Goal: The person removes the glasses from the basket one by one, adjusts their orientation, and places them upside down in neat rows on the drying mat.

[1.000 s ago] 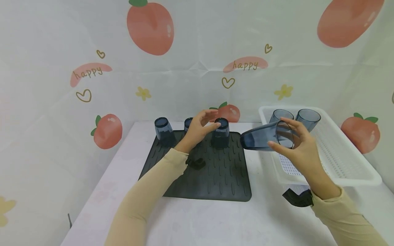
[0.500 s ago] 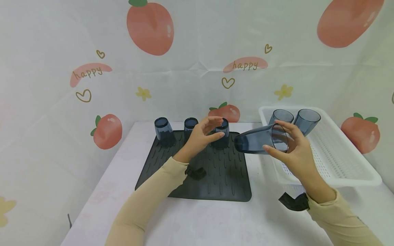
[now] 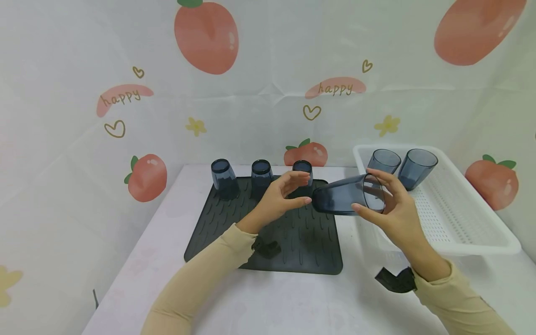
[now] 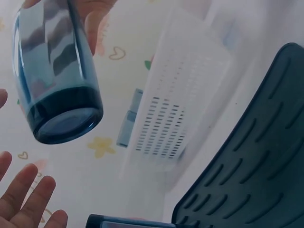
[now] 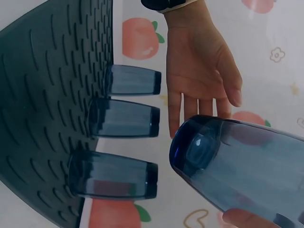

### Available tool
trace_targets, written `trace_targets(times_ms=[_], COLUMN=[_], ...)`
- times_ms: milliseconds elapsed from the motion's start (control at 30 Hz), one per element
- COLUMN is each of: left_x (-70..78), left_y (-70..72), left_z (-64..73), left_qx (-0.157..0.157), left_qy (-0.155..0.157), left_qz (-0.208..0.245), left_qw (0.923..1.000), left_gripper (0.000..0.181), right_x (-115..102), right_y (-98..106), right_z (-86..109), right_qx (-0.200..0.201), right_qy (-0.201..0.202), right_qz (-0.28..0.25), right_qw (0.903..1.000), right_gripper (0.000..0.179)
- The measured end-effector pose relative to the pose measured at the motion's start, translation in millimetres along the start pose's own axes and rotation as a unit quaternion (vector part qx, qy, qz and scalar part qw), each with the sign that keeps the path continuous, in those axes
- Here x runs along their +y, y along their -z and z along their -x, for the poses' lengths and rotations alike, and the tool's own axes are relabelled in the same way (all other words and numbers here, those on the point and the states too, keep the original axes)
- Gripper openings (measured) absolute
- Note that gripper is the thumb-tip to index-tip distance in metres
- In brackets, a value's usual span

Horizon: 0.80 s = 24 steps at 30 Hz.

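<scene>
My right hand point(image 3: 395, 207) grips a blue-tinted drinking glass point(image 3: 340, 196) around its rim end, tilted nearly sideways with its thick base toward the left. The same glass point(image 4: 59, 80) fills the upper left of the left wrist view. My left hand point(image 3: 279, 197) is near the base, palm toward it, fingers extended and thumb apart; in the right wrist view the left hand point(image 5: 202, 71) holds nothing. Three matching glasses stand upside down in a row along the back of a black ridged drying mat point(image 3: 301, 246): left glass point(image 3: 224, 179), middle glass point(image 3: 261, 176), right glass point(image 3: 303, 168).
A white perforated basket point(image 3: 473, 246) stands at the right on the white table point(image 3: 268, 302). Inside it, at the back, two more glasses lean with rims up: one glass point(image 3: 382, 160) and another glass point(image 3: 416, 167). A fruit-printed cloth point(image 3: 251, 111) hangs behind.
My right hand has carried the tilted glass leftward and slightly down, away from the basket. My left hand has lowered and shifted a little right, uncovering the middle glass on the mat.
</scene>
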<state>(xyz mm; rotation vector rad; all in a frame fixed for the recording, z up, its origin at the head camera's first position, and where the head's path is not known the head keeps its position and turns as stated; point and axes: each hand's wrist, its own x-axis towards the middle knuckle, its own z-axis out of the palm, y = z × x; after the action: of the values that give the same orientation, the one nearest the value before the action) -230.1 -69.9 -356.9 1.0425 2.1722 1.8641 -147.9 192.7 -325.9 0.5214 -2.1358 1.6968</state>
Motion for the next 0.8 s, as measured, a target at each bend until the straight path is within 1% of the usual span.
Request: trace_targets(times_ms=[133, 233, 367, 600, 800], left_x=[-0.8, -1.8, -5.0, -9.2, -10.4], left_y=[-5.3, -8.7, -11.9, -17.8, -23.7], left_z=[3.0, 5.1, 7.1, 9.9, 11.2], left_qx=[-0.013, -0.023, -0.034, -0.042, -0.044], left_qy=[0.006, 0.011, 0.009, 0.006, 0.015], left_qz=[-0.003, 0.005, 0.018, 0.037, 0.042], left_qw=[0.9999, 0.9997, 0.9992, 0.9984, 0.998], left_gripper=[0.059, 0.061, 0.063, 0.066, 0.07], right_x=[0, 0, 0, 0, 1], right_y=[-4, -6, -9, -13, -15], right_z=[2.0, 3.3, 5.2, 7.1, 8.1], right_qx=[-0.004, -0.006, -0.01, -0.013, -0.014], right_qy=[0.004, 0.004, 0.003, 0.004, -0.003], right_qz=[-0.013, -0.022, -0.039, -0.041, -0.049], right_qw=[0.9999, 0.9997, 0.9992, 0.9991, 0.9987], right_gripper=[0.077, 0.078, 0.079, 0.08, 0.079])
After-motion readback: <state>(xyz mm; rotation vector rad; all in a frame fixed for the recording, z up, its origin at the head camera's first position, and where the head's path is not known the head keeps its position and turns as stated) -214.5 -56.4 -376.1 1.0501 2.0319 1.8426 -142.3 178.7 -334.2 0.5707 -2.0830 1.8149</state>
